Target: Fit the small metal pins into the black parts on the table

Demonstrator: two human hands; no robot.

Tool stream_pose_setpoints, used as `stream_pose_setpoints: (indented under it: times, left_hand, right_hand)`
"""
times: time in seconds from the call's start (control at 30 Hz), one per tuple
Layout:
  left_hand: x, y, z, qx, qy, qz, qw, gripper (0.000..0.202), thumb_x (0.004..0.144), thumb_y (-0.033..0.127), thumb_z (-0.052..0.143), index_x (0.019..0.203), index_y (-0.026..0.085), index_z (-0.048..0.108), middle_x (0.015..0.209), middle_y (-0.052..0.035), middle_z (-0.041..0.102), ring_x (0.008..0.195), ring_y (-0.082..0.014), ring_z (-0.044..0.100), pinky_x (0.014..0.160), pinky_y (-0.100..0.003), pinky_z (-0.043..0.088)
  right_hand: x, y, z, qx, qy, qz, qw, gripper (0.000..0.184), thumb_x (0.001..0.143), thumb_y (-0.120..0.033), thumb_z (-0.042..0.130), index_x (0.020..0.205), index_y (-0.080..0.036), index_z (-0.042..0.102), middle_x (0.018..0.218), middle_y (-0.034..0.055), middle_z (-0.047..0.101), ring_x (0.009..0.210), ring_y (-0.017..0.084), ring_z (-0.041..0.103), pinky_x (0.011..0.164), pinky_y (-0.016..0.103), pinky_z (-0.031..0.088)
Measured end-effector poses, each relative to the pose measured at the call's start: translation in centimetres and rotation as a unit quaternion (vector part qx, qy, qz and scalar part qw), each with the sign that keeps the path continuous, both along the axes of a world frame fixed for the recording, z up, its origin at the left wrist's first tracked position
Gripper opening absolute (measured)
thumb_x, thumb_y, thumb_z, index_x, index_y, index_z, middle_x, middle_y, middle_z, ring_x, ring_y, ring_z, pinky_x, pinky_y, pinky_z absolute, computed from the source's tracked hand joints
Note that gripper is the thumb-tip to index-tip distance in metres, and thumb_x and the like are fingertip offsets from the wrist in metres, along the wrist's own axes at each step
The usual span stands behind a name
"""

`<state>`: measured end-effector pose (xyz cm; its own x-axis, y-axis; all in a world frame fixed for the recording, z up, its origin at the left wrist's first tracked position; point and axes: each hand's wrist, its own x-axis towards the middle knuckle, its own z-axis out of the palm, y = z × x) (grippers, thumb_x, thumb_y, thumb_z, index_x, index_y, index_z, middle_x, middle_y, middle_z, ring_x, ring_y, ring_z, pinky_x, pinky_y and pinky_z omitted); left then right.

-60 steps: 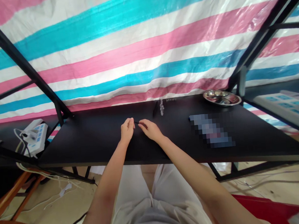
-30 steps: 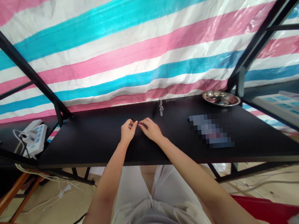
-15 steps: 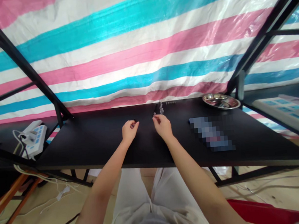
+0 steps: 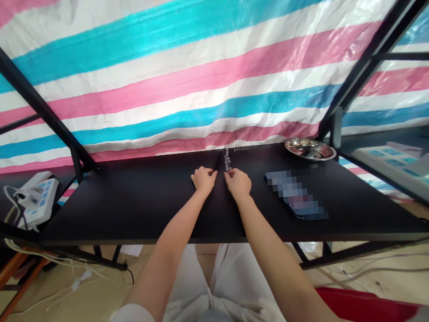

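Both my hands rest far out on the black table (image 4: 135, 203), near its back edge. My left hand (image 4: 203, 178) is curled, fingers closed, right beside a thin dark stick-like item (image 4: 217, 160). My right hand (image 4: 238, 183) is also curled, its fingertips at a small cluster of clear, bead-like pieces (image 4: 227, 159). What either hand pinches is too small to make out. A short row of tiny dark pieces (image 4: 240, 149) lies just behind.
A metal dish (image 4: 309, 148) stands at the back right. A blurred flat object (image 4: 295, 201) lies right of my hands. A white power strip (image 4: 33, 195) with cables sits at the left. Black frame posts stand at both back corners, before a striped tarp.
My hands, pinching a small dark piece together at mid-table, separated and reached forward to the stick and clear pieces. The view shifted slightly.
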<state>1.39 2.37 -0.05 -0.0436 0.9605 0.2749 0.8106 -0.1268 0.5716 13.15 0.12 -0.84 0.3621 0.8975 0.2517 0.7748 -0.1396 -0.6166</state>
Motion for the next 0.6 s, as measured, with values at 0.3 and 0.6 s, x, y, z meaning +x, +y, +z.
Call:
stream_pose_setpoints:
  times: [0.3, 0.6]
  left_hand:
    - [0.0, 0.0, 0.1, -0.027, 0.053, 0.003, 0.998, 0.023, 0.074, 0.038, 0.063, 0.089, 0.022, 0.069, 0.100, -0.0100, 0.056, 0.099, -0.0283, 0.046, 0.082, -0.042, 0.034]
    - [-2.2, -1.7, -0.3, 0.001, 0.101, -0.044, 0.994, 0.046, 0.080, 0.039, 0.054, 0.122, 0.019, 0.049, 0.115, -0.0096, 0.052, 0.106, -0.0256, 0.044, 0.087, -0.040, 0.035]
  right_hand:
    - [0.1, 0.2, -0.4, -0.027, -0.048, -0.009, 0.998, 0.023, 0.077, -0.033, 0.054, 0.086, -0.016, 0.066, 0.084, 0.0132, 0.066, 0.081, 0.025, 0.060, 0.071, 0.036, 0.040]
    - [0.1, -1.1, 1.0, -0.121, -0.074, -0.018, 0.990, 0.038, 0.080, -0.038, 0.051, 0.109, -0.016, 0.060, 0.110, 0.0144, 0.058, 0.104, 0.029, 0.051, 0.083, 0.041, 0.037]
